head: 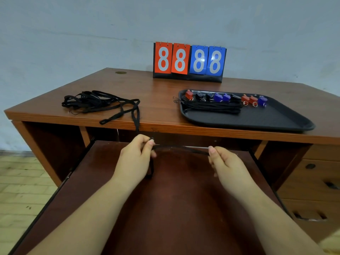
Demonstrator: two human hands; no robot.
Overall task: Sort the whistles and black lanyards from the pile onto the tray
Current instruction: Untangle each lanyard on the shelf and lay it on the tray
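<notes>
A black lanyard (181, 149) is stretched between my hands over the pulled-out shelf. My left hand (137, 155) pinches one end and my right hand (223, 163) pinches the other. From my left hand the strap runs up over the desk edge to a tangled pile of black lanyards (92, 102) on the left of the desk. On the right lies a black tray (257, 118). Along its far side stands a row of red, black and blue whistles (225, 98), with a bundle of black lanyards (211, 106) laid in front of them.
A flip scoreboard (189, 61) showing 8888 stands at the back of the wooden desk (156, 89) against the wall. The pull-out shelf (174, 190) lies under my arms. Drawers (316, 181) are at the lower right.
</notes>
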